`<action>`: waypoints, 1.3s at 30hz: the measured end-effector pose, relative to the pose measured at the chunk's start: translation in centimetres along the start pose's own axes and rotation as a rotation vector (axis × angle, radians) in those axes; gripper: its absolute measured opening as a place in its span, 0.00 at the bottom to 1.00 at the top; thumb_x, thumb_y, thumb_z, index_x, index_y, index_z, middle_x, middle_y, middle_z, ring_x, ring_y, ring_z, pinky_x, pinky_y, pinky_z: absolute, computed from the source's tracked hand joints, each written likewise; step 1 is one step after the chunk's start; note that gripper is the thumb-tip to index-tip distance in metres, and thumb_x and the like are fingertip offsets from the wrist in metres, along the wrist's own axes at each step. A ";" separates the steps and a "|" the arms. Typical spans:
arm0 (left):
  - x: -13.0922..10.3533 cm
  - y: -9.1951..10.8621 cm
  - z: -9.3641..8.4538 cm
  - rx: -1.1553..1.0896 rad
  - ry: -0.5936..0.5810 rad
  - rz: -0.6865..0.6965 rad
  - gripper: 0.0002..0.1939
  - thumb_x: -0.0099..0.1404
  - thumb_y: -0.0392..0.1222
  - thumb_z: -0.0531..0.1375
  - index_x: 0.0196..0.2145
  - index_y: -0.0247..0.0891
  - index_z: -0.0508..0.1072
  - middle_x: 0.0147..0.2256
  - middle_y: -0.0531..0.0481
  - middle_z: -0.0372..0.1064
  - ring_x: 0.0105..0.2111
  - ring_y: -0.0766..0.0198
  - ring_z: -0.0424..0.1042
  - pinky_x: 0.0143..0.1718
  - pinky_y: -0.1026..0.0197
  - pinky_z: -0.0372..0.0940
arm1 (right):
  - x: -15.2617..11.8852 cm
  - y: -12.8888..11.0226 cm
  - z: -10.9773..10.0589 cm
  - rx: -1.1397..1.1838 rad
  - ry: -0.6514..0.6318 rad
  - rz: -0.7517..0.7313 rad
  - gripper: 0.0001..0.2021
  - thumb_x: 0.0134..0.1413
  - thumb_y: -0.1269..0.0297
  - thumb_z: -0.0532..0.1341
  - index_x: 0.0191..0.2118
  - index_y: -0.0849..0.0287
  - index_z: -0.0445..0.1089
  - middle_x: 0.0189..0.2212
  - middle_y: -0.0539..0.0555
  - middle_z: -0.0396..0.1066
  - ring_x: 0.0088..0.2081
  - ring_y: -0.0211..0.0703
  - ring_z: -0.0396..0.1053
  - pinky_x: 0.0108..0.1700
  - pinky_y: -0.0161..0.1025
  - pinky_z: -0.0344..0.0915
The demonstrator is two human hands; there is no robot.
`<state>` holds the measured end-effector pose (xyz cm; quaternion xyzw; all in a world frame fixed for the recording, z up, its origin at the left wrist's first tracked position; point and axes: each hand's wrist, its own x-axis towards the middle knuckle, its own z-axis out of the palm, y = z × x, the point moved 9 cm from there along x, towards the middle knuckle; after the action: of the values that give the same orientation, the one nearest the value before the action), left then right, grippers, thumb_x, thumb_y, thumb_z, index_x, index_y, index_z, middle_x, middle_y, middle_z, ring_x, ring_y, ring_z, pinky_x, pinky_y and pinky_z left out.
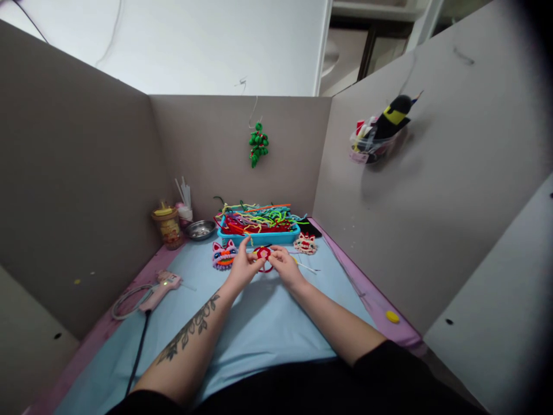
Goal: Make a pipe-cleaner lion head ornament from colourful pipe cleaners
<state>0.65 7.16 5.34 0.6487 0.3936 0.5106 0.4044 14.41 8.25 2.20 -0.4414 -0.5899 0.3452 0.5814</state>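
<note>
Between my two hands, just in front of the blue tray, is a small red piece of bent pipe cleaner [263, 252] with a pinkish centre and a loop hanging below. My left hand [245, 262] pinches its left side, the index finger raised. On the right side, my right hand [285, 265] closes its thumb and fingers on the same piece. A purple and pink animal-face craft [223, 256] lies beside my left hand. To the right of my right hand sits a cream and red animal-face craft [305, 244].
A blue tray [259, 238] heaped with coloured pipe cleaners stands at the back. A pink glue gun [162, 290] with its cable lies left, near a metal bowl [201, 230] and a jar [167, 227]. A yellow cap [392, 317] is at right. Grey panels enclose the table.
</note>
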 end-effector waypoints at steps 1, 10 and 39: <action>0.1 -0.1 0.0 -0.039 -0.006 -0.031 0.42 0.53 0.45 0.62 0.60 0.33 0.45 0.22 0.57 0.67 0.19 0.71 0.63 0.21 0.69 0.58 | 0.1 0.0 -0.1 -0.001 0.004 0.001 0.10 0.45 0.59 0.59 0.21 0.59 0.67 0.44 0.57 0.63 0.53 0.47 0.59 0.55 0.41 0.53; 0.8 -1.8 -0.9 -0.109 -0.023 -0.097 0.38 0.51 0.47 0.63 0.55 0.34 0.52 0.29 0.50 0.70 0.19 0.72 0.63 0.19 0.68 0.57 | 0.4 0.1 -1.2 0.041 0.063 0.034 0.11 0.44 0.57 0.60 0.21 0.58 0.67 0.46 0.57 0.64 0.53 0.47 0.59 0.55 0.42 0.52; -0.1 -3.2 0.7 -0.275 -0.002 -0.363 0.36 0.47 0.45 0.66 0.50 0.36 0.57 0.19 0.59 0.63 0.16 0.73 0.59 0.19 0.70 0.52 | -0.5 -2.6 0.4 -0.323 -0.157 -0.078 0.09 0.54 0.61 0.56 0.27 0.56 0.68 0.51 0.57 0.61 0.54 0.50 0.59 0.56 0.50 0.55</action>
<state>0.99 8.11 2.21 0.5064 0.4302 0.4778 0.5746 13.67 6.88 4.40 -0.4777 -0.6978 0.2565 0.4680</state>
